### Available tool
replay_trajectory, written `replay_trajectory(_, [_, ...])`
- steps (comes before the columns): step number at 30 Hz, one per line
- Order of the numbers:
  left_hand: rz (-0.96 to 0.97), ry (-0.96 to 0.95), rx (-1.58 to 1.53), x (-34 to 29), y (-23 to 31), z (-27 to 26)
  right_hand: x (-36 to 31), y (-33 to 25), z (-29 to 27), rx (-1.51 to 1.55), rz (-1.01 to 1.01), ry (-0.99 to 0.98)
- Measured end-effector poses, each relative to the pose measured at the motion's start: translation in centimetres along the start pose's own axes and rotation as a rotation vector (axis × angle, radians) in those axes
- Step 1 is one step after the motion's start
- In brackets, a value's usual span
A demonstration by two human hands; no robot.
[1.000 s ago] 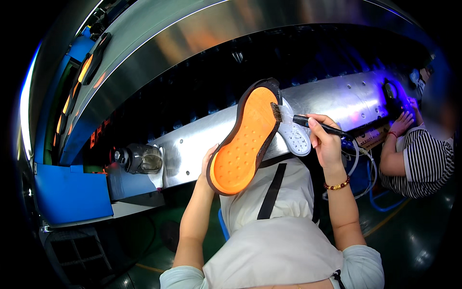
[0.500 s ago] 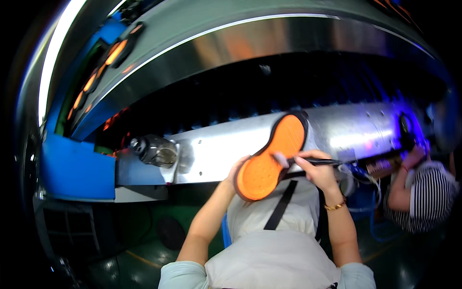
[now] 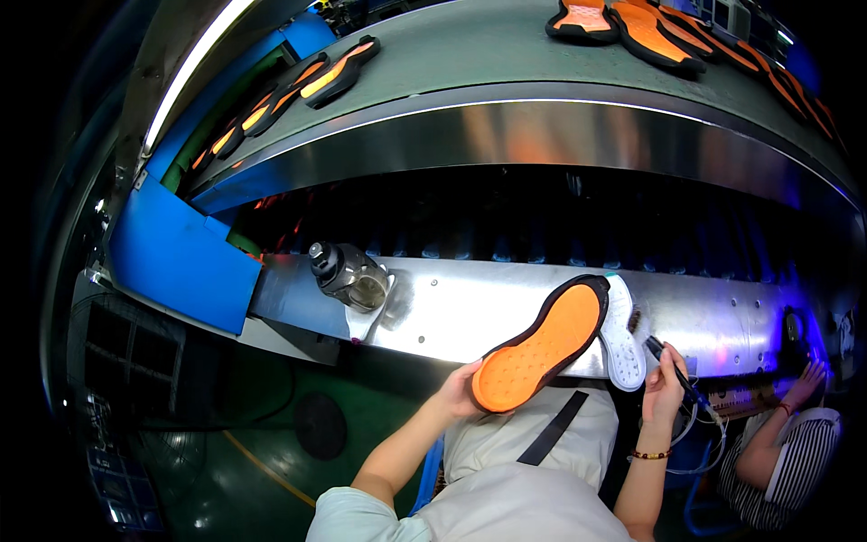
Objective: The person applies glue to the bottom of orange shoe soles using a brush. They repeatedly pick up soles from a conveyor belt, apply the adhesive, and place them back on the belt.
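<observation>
My left hand (image 3: 459, 394) is closed on the heel end of an orange shoe sole (image 3: 539, 341) with a black rim, held tilted above the metal ledge and my lap. In my right hand (image 3: 665, 387) is a black-handled brush (image 3: 657, 347), its bristles up and to the left of my fingers, apart from the orange sole. A thin tube or cord seems to run near the handle's lower end. Between the orange sole and the brush lies a white sole (image 3: 623, 348) on the metal ledge, partly covered by the orange one.
A dark translucent bottle (image 3: 350, 276) rests on a white cloth (image 3: 363, 323) on the metal ledge (image 3: 470, 303). Beyond a dark gap, a green conveyor belt (image 3: 452, 54) carries more orange-and-black soles (image 3: 655, 38). A co-worker in a striped top (image 3: 786, 470) sits at the right.
The brush has left the orange sole's surface and moved right. The orange sole has shifted right and down in view, uncovering the white sole. The view has tilted, showing more of the belt.
</observation>
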State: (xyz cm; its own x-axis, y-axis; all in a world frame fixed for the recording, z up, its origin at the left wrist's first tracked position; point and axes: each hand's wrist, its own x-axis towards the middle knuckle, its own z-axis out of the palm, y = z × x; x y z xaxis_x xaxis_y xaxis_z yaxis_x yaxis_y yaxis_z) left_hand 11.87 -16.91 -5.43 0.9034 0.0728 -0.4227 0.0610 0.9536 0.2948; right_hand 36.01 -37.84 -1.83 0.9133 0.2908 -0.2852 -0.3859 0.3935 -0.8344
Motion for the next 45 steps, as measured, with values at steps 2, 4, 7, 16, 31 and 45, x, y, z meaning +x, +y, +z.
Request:
replay_trajectory(2, [0.030, -0.086, -0.066, -1.0, 0.8, -1.7, 0.6, -0.1, -1.1, 0.101, -0.045, 0.064])
replay_trajectory(4, [0.114, -0.287, -0.019, -1.9, 2.3, -1.4, 1.6, 0.0, -3.1, 0.136, -0.100, 0.121])
replay_trajectory(7, [0.399, -0.561, 0.070, -3.9, 5.1, 2.6, 1.2, -0.2, -3.8, 0.099, -0.113, 0.191])
replay_trajectory(16, [0.657, -0.614, 0.231, -0.8, 20.0, 22.4, 0.7, 0.8, -1.1, 0.086, 0.040, 0.095])
replay_trajectory(31, [1.198, 0.403, 1.989, 20.2, 33.5, 32.5, -1.1, 0.7, -0.8, 0.062, 0.119, -0.015])
replay_trajectory(45, [1.958, -0.021, 1.077, 6.0, 23.3, 27.1, -1.0, 1.3, -1.4, -0.038, 0.075, -0.131])
